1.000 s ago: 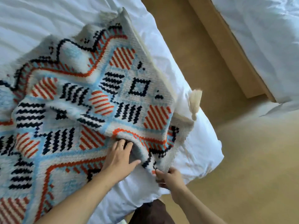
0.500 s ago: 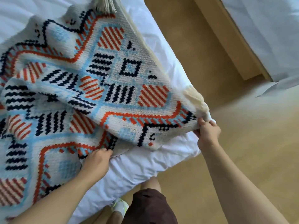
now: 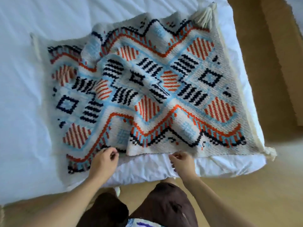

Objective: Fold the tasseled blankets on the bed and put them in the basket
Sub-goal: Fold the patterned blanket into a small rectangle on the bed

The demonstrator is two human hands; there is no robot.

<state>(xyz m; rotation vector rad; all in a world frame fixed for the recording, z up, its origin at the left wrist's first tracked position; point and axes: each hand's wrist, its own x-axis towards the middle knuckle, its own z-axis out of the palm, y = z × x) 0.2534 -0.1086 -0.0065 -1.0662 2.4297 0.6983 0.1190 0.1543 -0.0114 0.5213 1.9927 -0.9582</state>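
Tasseled blanket thick, soft, floppy; both hands, left hand and right hand, pinching near hem at bed edge; grab tasseled corners.

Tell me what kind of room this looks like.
Most likely a bedroom, perhaps a hotel room: a bed with white sheets holding a patterned tasseled blanket, and what seems to be a second bed across a tan floor.

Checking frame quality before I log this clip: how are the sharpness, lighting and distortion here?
Head view: soft motion blur throughout, worst at the near-corner tassel and the frame edges; the blanket pattern stays legible. Even daylight, no glare, faint shadows under the left hand and right hand. Wide-angle bowing curves the bed edge.
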